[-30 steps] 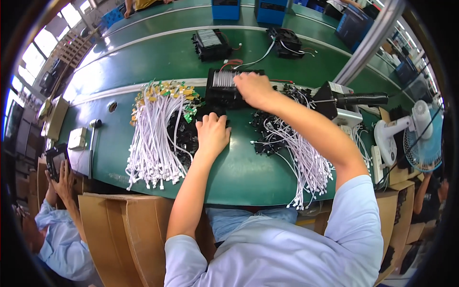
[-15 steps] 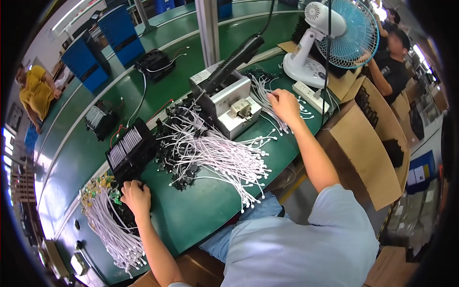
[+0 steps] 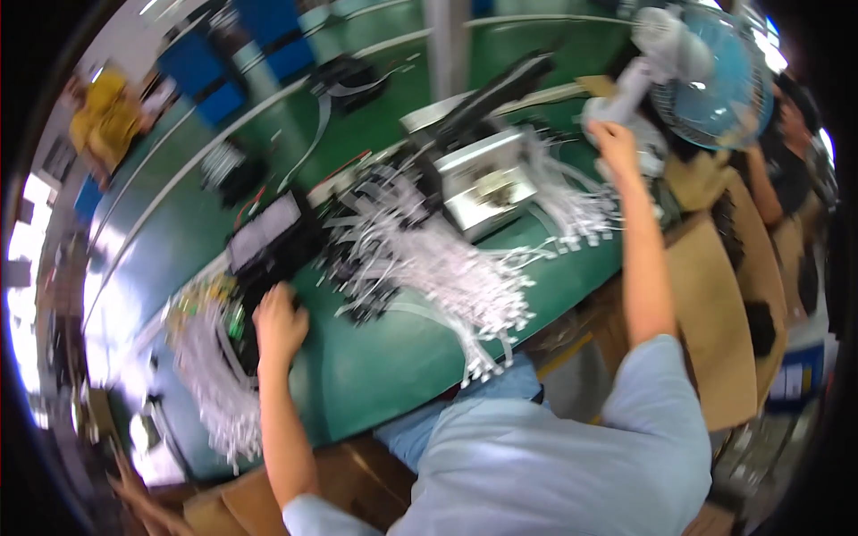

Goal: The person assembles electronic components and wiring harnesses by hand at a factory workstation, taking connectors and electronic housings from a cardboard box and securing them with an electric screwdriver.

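Right hand (image 3: 615,143) risen to fan base (image 3: 636,85), fingers curled

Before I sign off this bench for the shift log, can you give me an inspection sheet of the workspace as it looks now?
Surface: green bench top, bare patch in front of the person.
Job's things: white cable bundle fanned across the middle; a second bundle at the left edge.
Clutter: black tray-like unit; grey metal fixture; cardboard boxes at the right.
Hands: left hand rests on the bench by dark parts beside the left bundle; right hand is raised at the fan's base, grip blurred.
Cables: black leads farther back.
Surroundings: blue desk fan; blue bins; other people at both sides.
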Tool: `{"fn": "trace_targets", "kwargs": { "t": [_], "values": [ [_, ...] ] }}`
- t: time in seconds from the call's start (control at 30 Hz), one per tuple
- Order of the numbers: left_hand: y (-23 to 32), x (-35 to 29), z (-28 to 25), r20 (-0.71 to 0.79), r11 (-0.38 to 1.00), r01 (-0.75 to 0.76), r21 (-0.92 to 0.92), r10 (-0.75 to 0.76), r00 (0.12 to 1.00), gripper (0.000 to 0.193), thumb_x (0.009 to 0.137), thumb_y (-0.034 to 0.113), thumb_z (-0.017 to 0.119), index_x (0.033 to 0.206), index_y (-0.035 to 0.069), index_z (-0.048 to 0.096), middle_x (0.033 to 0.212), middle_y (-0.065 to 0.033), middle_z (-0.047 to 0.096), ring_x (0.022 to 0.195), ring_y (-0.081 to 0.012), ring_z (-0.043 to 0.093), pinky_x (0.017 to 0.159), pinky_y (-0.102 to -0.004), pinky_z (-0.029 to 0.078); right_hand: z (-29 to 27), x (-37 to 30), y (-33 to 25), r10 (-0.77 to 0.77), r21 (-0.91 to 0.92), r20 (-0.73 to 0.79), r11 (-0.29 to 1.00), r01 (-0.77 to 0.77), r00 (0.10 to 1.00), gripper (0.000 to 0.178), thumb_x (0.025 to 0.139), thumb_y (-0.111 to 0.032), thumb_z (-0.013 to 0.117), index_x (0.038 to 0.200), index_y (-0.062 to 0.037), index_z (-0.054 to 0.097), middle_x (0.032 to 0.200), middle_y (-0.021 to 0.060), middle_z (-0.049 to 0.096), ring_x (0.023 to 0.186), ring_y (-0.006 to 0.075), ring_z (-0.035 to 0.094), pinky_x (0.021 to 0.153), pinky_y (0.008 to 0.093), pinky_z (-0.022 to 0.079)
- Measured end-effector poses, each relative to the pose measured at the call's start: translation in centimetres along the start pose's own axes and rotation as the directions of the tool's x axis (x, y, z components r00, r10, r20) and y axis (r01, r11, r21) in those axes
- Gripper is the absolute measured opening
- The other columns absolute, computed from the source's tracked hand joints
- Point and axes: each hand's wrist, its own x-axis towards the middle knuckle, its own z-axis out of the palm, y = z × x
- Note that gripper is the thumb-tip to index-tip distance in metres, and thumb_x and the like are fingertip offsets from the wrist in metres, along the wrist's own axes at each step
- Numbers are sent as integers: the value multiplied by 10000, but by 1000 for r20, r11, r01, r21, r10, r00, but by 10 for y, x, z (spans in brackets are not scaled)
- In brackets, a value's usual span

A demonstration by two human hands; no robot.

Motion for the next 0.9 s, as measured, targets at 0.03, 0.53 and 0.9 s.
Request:
{"fn": "trace_targets", "kwargs": {
  "t": [0.03, 0.53, 0.9],
  "values": [
    [-8, 6, 5, -26, 996, -88, -19, 87, 996, 183, 695, 99, 569, 854, 30, 510, 849, -153, 562, 872, -342, 548, 717, -473, 419, -2, 1, 8, -99, -298, 132, 945, 135, 986, 374, 876, -340, 623, 806, 25, 672, 622, -12, 553, 586, 69, 442, 521, 285, 363],
    [15, -29, 4, 143, 475, 253, -843, -256, 956, 227, 781, -64, 635, 1001, -29, 596, 835, -33, 588, 657, -94, 567, 613, -224, 478, 29, -7, 10, -4, -503, 347, 843, 190, 938, 210, 714, -211, 684, 813, -27, 700, 776, 135, 678, 714, 239, 647, 672, 360, 499],
    [54, -29, 25, 191, 79, 224, -971, -300, 935, 239, 763, -68, 670, 995, -48, 614, 936, -97, 636, 809, -187, 636, 748, -284, 512, -13, 32, -28, 246, -112, 370, 969, -220, 896, 233, 810, -234, 695, 671, -90, 577, 546, -63, 397, 452, 47, 317, 408, 238, 203]
  ]
}}
